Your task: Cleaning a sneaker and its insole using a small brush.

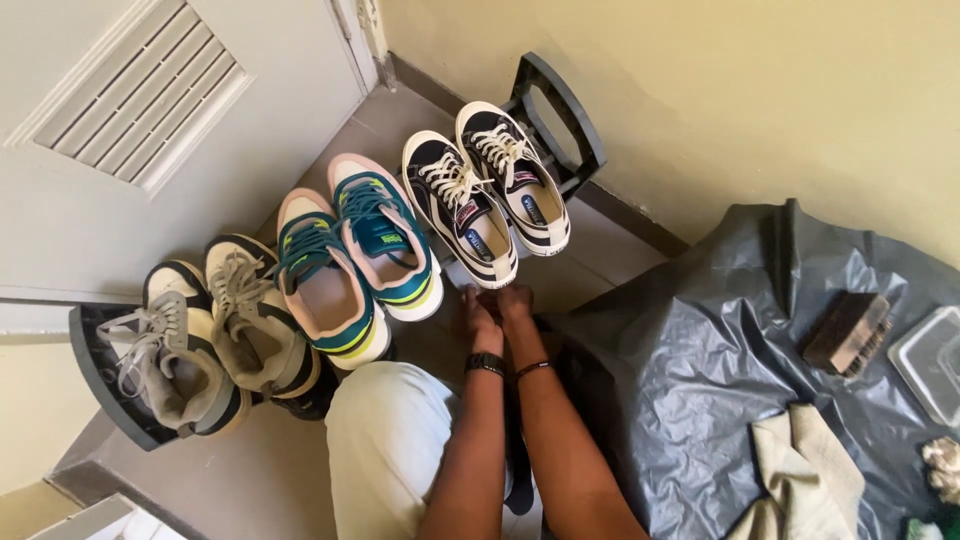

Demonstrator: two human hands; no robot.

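Note:
My left hand point(474, 318), with a black watch on its wrist, and my right hand point(516, 305), with a thin dark band, are pressed together low down. They sit just below the toes of a black-and-white canvas sneaker pair point(487, 192). The fingers curl downward around something small and dark; what it is stays hidden. Left of that pair stands a teal, pink and yellow sneaker pair point(355, 262). Further left is a beige-grey pair point(205, 340). All the shoes rest on a dark grey rack point(565, 112).
My knee in light trousers point(395, 445) is bent below the shoes. A grey plastic sheet point(700, 350) on the right carries a brown brush point(848, 333), a clear container point(935, 362) and a beige cloth point(805, 470). A white vented door point(130, 95) and a yellow wall point(750, 90) close the corner.

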